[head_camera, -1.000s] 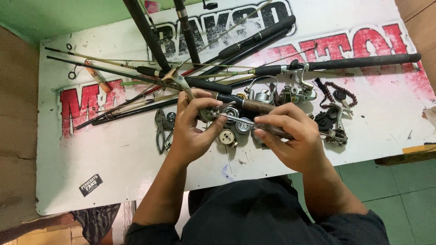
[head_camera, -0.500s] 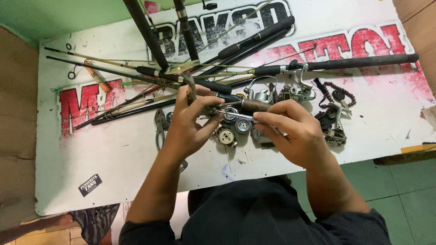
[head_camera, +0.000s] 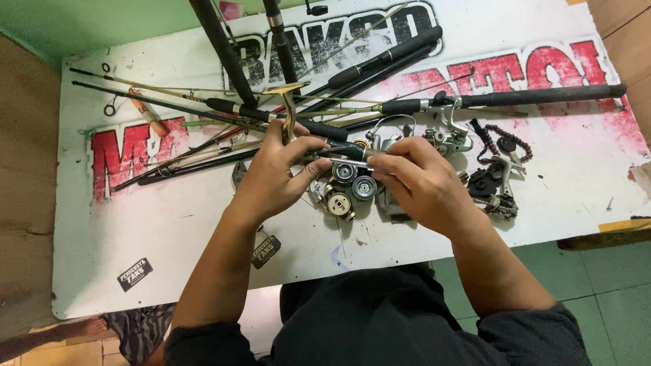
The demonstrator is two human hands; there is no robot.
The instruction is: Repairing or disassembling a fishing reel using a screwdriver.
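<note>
My left hand [head_camera: 274,176] and my right hand [head_camera: 420,183] meet over the middle of a white board [head_camera: 169,230] with red and black lettering. Between them they grip a slim dark rod piece with a silver end [head_camera: 352,157]. A thin brass-coloured stem [head_camera: 289,115] stands up by my left thumb. Just below the hands lie three small round reel parts [head_camera: 349,186]. Fishing reels [head_camera: 447,139] sit behind my right hand.
Several dark fishing rods [head_camera: 380,68] fan across the board's far half. More reel parts and a beaded cord [head_camera: 502,169] lie to the right. Pliers [head_camera: 239,173] rest left of my left wrist. Two small dark stickers [head_camera: 135,274] lie near the front edge.
Both hands stay together on the rod piece; my left fingers have shifted slightly on it. Nothing on the board has moved.
</note>
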